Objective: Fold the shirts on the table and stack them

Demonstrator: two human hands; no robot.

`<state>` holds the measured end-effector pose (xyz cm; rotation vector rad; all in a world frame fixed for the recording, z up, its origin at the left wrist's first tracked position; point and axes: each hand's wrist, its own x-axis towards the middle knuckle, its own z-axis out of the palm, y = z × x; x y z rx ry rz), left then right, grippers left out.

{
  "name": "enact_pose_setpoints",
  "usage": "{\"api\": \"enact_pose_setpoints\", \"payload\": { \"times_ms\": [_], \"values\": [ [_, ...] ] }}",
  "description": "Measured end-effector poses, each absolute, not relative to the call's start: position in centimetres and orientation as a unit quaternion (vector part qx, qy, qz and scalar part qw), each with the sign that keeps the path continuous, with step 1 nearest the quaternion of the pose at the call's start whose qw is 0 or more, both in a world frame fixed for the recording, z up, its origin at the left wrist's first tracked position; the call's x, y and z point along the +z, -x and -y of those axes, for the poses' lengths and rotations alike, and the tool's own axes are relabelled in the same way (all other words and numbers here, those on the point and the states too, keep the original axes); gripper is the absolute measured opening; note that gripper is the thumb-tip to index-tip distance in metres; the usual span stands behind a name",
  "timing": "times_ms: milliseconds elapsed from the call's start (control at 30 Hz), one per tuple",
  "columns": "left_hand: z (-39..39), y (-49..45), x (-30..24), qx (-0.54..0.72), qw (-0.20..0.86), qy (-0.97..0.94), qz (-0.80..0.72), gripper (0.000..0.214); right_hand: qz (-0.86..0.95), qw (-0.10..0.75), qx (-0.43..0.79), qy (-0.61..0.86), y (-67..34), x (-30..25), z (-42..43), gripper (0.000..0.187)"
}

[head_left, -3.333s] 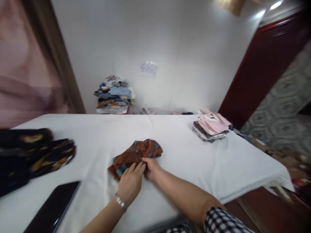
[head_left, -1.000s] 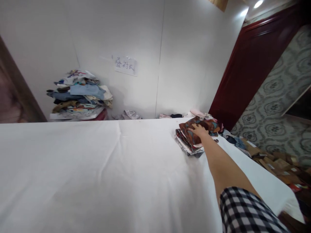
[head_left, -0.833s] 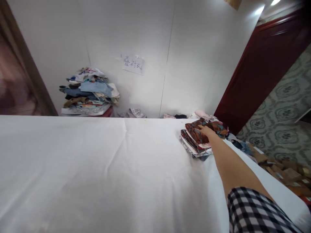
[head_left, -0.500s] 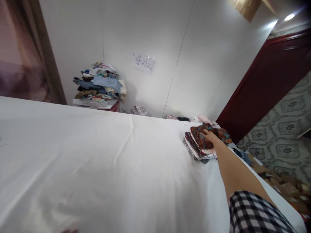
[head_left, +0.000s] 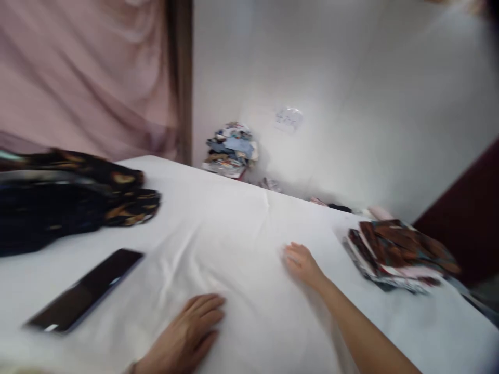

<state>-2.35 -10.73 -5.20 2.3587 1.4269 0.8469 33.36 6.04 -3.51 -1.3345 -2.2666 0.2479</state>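
Note:
My left hand (head_left: 191, 330) rests on the white cloth of the table (head_left: 249, 249), its fingers loosely bent and nothing held. Over the middle of the cloth is my right hand (head_left: 302, 262), slightly smeared by motion, empty and with its fingers loosely extended. To its right lies a stack of folded clothes (head_left: 393, 265) with a brown patterned garment (head_left: 409, 244) on top. Dark garments with an orange-brown pattern (head_left: 78, 202) lie at the left. A dark, flat phone-like object (head_left: 88, 291) sits on the cloth left of my left hand.
Beyond the table's far edge stands a tall pile of clothes (head_left: 232, 150). More clothes (head_left: 339, 208) show low along the wall. A paper sign (head_left: 288, 119) hangs on the white wall (head_left: 343, 78). A pink curtain (head_left: 97, 78) hangs at the left.
My right hand has left the folded stack and moved left over the cloth. My view has turned left, bringing in the dark garments, the phone-like object and my left hand.

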Motion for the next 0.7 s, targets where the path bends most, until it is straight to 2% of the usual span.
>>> {"api": "enact_pose_setpoints", "payload": {
  "times_ms": [167,300,367,433,500,600,700],
  "values": [
    [11.5,1.4,-2.7,0.249,0.212,-0.817,-0.475,0.031,0.875,0.227,0.171,0.392,-23.0,-5.2,-2.9,0.038],
    [11.5,1.3,-4.9,0.241,0.189,-0.839,-0.450,0.034,0.886,0.221,0.146,0.380,-19.2,-6.6,-2.0,0.046],
    [11.4,1.4,-5.9,0.218,0.177,-0.854,-0.438,0.027,0.890,0.218,0.119,0.382,-18.6,-8.1,-1.8,0.046],
    [11.4,2.1,-5.9,0.204,0.196,-0.866,-0.412,0.020,0.892,0.220,0.088,0.385,-18.7,-9.7,-1.6,0.044],
    [11.5,3.9,-4.5,0.242,0.227,-0.856,-0.395,0.025,0.893,0.220,0.065,0.387,-19.0,-10.8,-1.5,0.043],
    [11.2,9.2,-0.7,0.352,0.204,-0.793,-0.454,0.037,0.896,0.215,0.055,0.384,-19.6,-11.4,-1.7,0.045],
    [9.4,17.2,2.9,0.373,0.118,-0.703,-0.594,0.031,0.899,0.210,0.056,0.379,-19.9,-11.5,-2.0,0.046]
  ]
}}
